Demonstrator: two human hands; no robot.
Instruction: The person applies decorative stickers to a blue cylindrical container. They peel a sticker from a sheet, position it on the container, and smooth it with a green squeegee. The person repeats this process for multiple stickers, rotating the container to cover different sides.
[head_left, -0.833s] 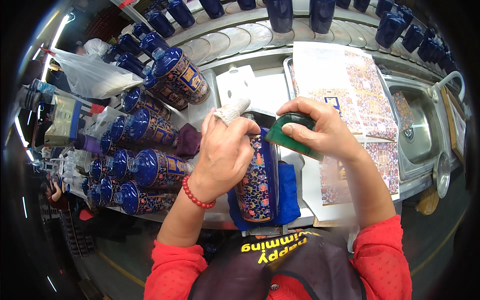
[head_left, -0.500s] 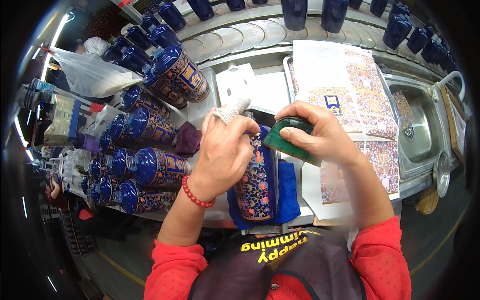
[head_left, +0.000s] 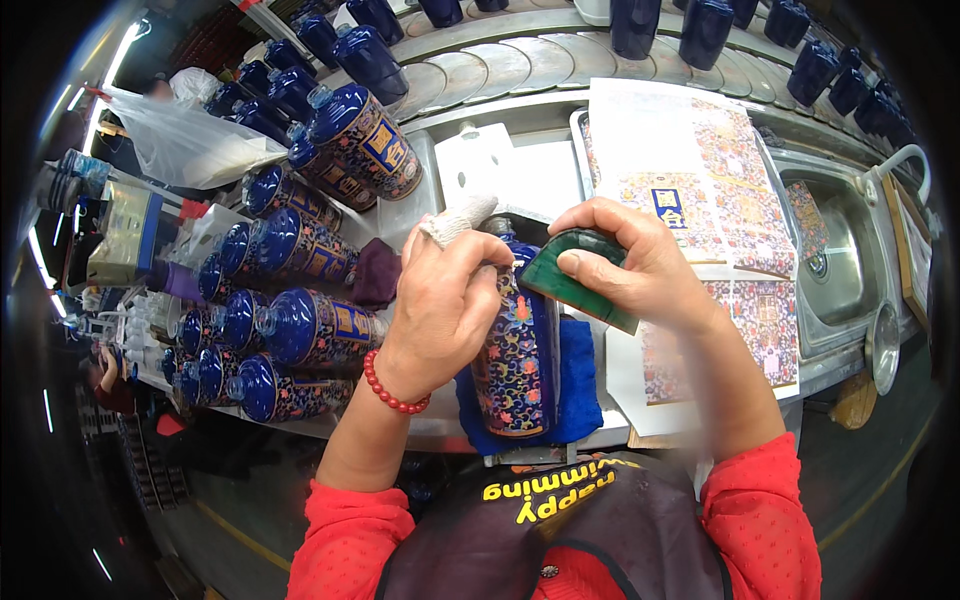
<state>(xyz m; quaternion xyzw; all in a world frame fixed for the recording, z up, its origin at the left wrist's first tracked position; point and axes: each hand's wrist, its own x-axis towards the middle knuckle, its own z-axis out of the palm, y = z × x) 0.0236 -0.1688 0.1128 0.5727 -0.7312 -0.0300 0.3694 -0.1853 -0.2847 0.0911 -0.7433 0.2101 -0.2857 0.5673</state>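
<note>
A dark blue bottle [head_left: 515, 375] with a flowered wrap lies in front of me on a blue cloth [head_left: 580, 380], its neck end away from me. My left hand [head_left: 445, 300] is closed at its upper left, fingers bent and fingertips at the wrap's upper edge; what they pinch is hidden. A whitish fabric finger cover [head_left: 465, 218] sticks out from this hand. Between the thumb and fingers of my right hand [head_left: 635, 255] is a flat green scraper [head_left: 575, 280], its edge against or just beside the bottle's upper right side.
Several wrapped blue bottles [head_left: 315, 325] lie at left beside a dark purple cloth [head_left: 375, 272]. Printed flowered sheets [head_left: 730, 215] are at right, before a metal sink [head_left: 845, 270]. Plain blue bottles [head_left: 705, 35] stand on a slatted conveyor [head_left: 500, 70] at the back.
Bottles on the conveyor have shifted to the right. My right hand and the scraper have moved slightly left; my left hand has barely moved and keeps its closed shape.
</note>
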